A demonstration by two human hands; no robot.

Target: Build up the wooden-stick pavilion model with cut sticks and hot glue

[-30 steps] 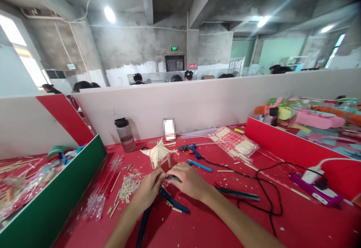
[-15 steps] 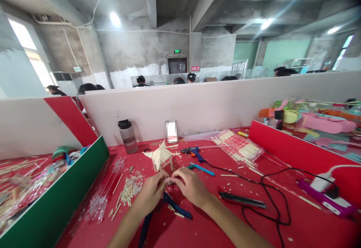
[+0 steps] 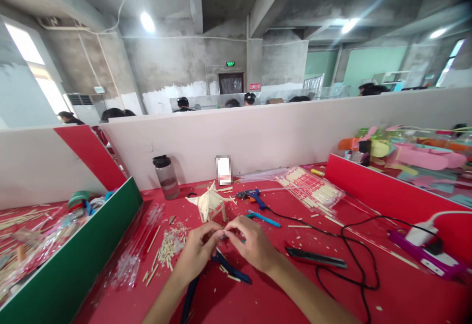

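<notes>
My left hand (image 3: 202,248) and my right hand (image 3: 249,243) meet fingertip to fingertip over the red table. Both are closed in a pinch on something too small to make out. Just beyond them stands a small model of pale wooden sticks (image 3: 210,203), with a pointed roof and legs. Under my left hand lies a pair of blue-handled pliers or cutters (image 3: 232,270); its head is hidden. A blue pen (image 3: 267,220) rests past my right hand, and a blue glue gun (image 3: 255,198) lies behind it.
A box cutter (image 3: 315,257) and black cable (image 3: 363,284) are on the right, near a purple power strip (image 3: 429,257). Cut stick pieces (image 3: 167,248) are heaped on the left. A water bottle (image 3: 165,176), bagged sticks (image 3: 313,191) and a green divider (image 3: 73,255) surround the area.
My fingers have shifted slightly at the pinch, the left thumb now lying more along the fingertips. The whole view has tilted a little; other things stay in place.
</notes>
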